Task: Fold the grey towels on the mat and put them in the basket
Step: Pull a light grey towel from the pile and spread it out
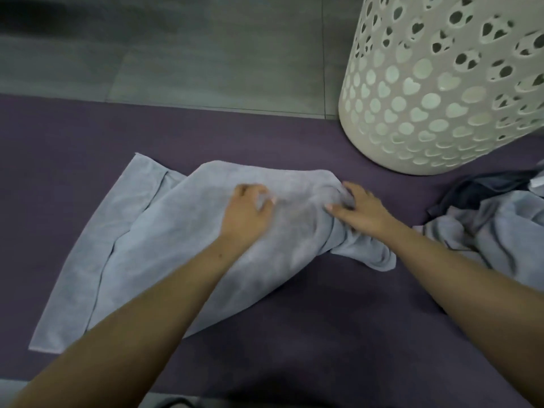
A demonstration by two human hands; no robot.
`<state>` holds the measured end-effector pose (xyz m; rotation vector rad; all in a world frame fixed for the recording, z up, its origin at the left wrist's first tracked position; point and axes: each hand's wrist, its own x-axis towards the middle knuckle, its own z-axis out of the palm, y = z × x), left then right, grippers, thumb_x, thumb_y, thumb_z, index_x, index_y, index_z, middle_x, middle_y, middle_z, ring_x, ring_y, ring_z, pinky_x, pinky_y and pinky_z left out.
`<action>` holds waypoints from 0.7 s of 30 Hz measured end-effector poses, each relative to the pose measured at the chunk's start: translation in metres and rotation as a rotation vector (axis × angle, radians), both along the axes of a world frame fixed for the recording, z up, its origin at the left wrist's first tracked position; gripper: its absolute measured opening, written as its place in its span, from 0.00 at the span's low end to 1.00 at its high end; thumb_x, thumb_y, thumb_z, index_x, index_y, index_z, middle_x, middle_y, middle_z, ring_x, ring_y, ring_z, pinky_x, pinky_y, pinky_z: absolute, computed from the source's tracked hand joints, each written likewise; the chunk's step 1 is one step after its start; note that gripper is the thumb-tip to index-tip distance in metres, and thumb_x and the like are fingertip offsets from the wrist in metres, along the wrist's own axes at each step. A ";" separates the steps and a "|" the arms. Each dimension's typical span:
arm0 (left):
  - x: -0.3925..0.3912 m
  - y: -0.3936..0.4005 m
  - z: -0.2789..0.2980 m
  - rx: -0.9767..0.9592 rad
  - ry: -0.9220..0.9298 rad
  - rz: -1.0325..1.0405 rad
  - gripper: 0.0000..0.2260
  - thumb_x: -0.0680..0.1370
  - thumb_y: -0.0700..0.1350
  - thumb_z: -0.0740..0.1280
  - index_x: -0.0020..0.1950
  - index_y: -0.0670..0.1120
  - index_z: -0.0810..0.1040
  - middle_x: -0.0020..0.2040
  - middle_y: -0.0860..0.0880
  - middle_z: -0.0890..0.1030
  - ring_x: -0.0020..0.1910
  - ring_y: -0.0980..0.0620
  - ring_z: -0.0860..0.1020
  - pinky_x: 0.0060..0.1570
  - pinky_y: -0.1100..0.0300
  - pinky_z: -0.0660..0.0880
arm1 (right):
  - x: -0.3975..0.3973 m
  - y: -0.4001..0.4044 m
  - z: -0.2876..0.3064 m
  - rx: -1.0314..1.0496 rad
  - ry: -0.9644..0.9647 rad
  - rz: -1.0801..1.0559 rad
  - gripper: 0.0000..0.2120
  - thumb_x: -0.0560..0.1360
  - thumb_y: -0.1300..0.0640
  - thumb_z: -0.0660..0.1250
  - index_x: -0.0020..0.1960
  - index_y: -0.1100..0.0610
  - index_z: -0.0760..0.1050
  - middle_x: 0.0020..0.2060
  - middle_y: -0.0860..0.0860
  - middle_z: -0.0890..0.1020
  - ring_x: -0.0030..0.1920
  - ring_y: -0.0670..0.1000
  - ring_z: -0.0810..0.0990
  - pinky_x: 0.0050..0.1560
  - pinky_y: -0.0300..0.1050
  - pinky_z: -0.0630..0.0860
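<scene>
Head view: in the frame centre both hands are lying on the towel [164, 245]; left hand [245, 213] fingers curled, right hand [360, 210] apparently pinching a bunched fold.

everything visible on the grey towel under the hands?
The grey towel looks like soft terry cloth. It lies loosely spread on the purple mat, left edge folded over and right end bunched. The left hand rests on its middle. The right hand grips the bunched part.
</scene>
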<state>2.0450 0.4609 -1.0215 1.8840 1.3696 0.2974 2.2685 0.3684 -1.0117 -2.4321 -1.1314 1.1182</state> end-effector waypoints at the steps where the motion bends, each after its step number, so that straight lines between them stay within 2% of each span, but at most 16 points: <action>1: -0.002 -0.016 -0.008 -0.019 0.019 -0.070 0.14 0.77 0.53 0.65 0.60 0.49 0.76 0.62 0.49 0.71 0.57 0.49 0.76 0.60 0.58 0.71 | -0.001 -0.013 -0.003 -0.072 0.036 -0.019 0.48 0.67 0.32 0.67 0.77 0.49 0.48 0.75 0.52 0.58 0.74 0.58 0.57 0.71 0.57 0.60; 3: -0.007 -0.042 -0.022 -0.104 0.034 -0.187 0.21 0.73 0.62 0.66 0.61 0.52 0.75 0.62 0.50 0.72 0.59 0.50 0.74 0.64 0.53 0.70 | 0.000 -0.035 -0.009 -0.138 0.096 -0.045 0.58 0.57 0.26 0.68 0.77 0.48 0.44 0.75 0.50 0.58 0.73 0.58 0.59 0.70 0.57 0.63; 4: -0.008 -0.053 -0.026 -0.129 0.043 -0.258 0.27 0.70 0.67 0.64 0.64 0.54 0.73 0.65 0.51 0.70 0.63 0.50 0.71 0.68 0.52 0.65 | 0.002 -0.042 -0.010 -0.136 0.096 -0.039 0.61 0.53 0.24 0.68 0.76 0.48 0.45 0.74 0.50 0.60 0.72 0.57 0.60 0.69 0.56 0.64; 5: -0.009 -0.061 -0.027 -0.136 0.062 -0.336 0.34 0.67 0.71 0.61 0.68 0.56 0.70 0.68 0.51 0.67 0.68 0.51 0.66 0.72 0.54 0.57 | 0.006 -0.047 -0.010 -0.126 0.086 -0.030 0.63 0.50 0.23 0.68 0.76 0.48 0.47 0.73 0.50 0.61 0.72 0.57 0.62 0.69 0.56 0.65; 7: -0.009 -0.068 -0.028 -0.144 0.116 -0.436 0.41 0.63 0.74 0.58 0.73 0.60 0.62 0.75 0.51 0.59 0.74 0.52 0.55 0.71 0.58 0.44 | 0.013 -0.055 -0.013 -0.162 0.035 -0.003 0.63 0.49 0.21 0.66 0.76 0.49 0.51 0.73 0.51 0.63 0.71 0.57 0.62 0.69 0.58 0.64; 10: -0.006 -0.066 -0.020 -0.185 0.100 -0.440 0.43 0.61 0.75 0.57 0.74 0.62 0.59 0.78 0.51 0.53 0.76 0.53 0.49 0.73 0.53 0.42 | 0.012 -0.067 -0.022 -0.232 -0.065 -0.023 0.50 0.57 0.23 0.64 0.69 0.53 0.64 0.67 0.55 0.65 0.68 0.58 0.63 0.69 0.56 0.63; 12: -0.001 -0.066 -0.012 -0.195 0.084 -0.434 0.40 0.63 0.72 0.61 0.74 0.62 0.60 0.78 0.53 0.52 0.76 0.54 0.48 0.73 0.54 0.43 | 0.009 -0.072 -0.024 -0.162 0.014 -0.136 0.36 0.67 0.31 0.66 0.67 0.52 0.68 0.66 0.55 0.66 0.67 0.57 0.65 0.67 0.53 0.65; 13: 0.002 -0.067 -0.007 -0.192 0.079 -0.421 0.38 0.65 0.70 0.64 0.73 0.62 0.61 0.78 0.53 0.53 0.76 0.54 0.49 0.73 0.54 0.45 | 0.007 -0.073 -0.023 -0.081 0.095 -0.182 0.28 0.70 0.36 0.66 0.63 0.52 0.71 0.63 0.54 0.71 0.64 0.56 0.69 0.61 0.49 0.69; 15: 0.010 -0.069 -0.001 -0.162 0.036 -0.417 0.36 0.67 0.67 0.69 0.73 0.61 0.62 0.77 0.54 0.56 0.75 0.53 0.52 0.74 0.54 0.49 | 0.002 -0.072 -0.009 0.079 0.269 -0.266 0.14 0.73 0.43 0.68 0.50 0.53 0.73 0.50 0.50 0.79 0.53 0.52 0.77 0.46 0.42 0.73; 17: 0.019 -0.072 0.007 -0.151 -0.096 -0.414 0.37 0.67 0.67 0.69 0.73 0.60 0.63 0.75 0.55 0.60 0.74 0.56 0.58 0.73 0.53 0.56 | -0.004 -0.068 0.010 0.186 0.313 -0.291 0.11 0.74 0.46 0.67 0.43 0.53 0.72 0.39 0.48 0.78 0.42 0.48 0.78 0.39 0.39 0.71; 19: 0.028 -0.074 0.018 -0.215 -0.286 -0.393 0.38 0.69 0.60 0.73 0.74 0.58 0.59 0.71 0.61 0.63 0.70 0.64 0.61 0.71 0.58 0.62 | -0.012 -0.064 0.029 0.250 0.309 -0.231 0.13 0.75 0.46 0.67 0.41 0.55 0.73 0.34 0.47 0.76 0.36 0.45 0.75 0.36 0.38 0.70; 21: 0.035 -0.073 0.028 -0.239 -0.362 -0.405 0.41 0.70 0.56 0.74 0.75 0.61 0.52 0.74 0.61 0.57 0.73 0.66 0.54 0.71 0.60 0.58 | -0.019 -0.061 0.043 0.287 0.310 -0.147 0.16 0.75 0.44 0.66 0.43 0.58 0.76 0.34 0.49 0.79 0.35 0.44 0.77 0.36 0.38 0.73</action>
